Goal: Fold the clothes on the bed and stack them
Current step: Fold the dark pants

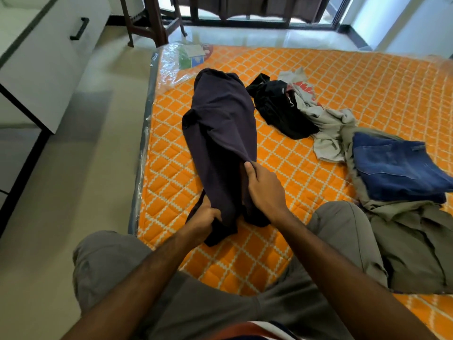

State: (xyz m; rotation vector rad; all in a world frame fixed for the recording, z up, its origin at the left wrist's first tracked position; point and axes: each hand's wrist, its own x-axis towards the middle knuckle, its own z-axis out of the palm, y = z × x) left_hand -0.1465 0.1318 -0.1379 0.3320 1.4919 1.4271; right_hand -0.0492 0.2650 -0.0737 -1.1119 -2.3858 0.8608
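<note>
On the near left part of the orange quilted mattress with its white lattice pattern [318, 69], a long dark purple cloth garment [220, 133] lies stretched away from the person, bunched into a narrow, rumpled length. The left hand [204, 217] grips the garment's near end, fingers curled round a gathered fold of the dark cloth just above the mattress. The right hand [263, 186] pinches the garment's right edge a little further up, thumb on top and the fingers tucked under the fabric; how far they reach beneath it cannot be told. The person sits at the mattress's near edge with knees in grey trousers spread to either side of the garment.

To the right of the purple garment, apart from it, a crumpled black garment [277, 106] lies in a heap, touching a pale grey shirt with a red print [316, 114] that sprawls beyond and beside it. Further right, folded dark blue denim jeans [397, 165] rest on top of an olive-grey garment [414, 241] spread beside the person's right knee. At the far left corner of the mattress, a printed label [193, 55] shows under clear plastic wrap. A white cabinet with a black handle [49, 52] stands on the pale floor to the left.
</note>
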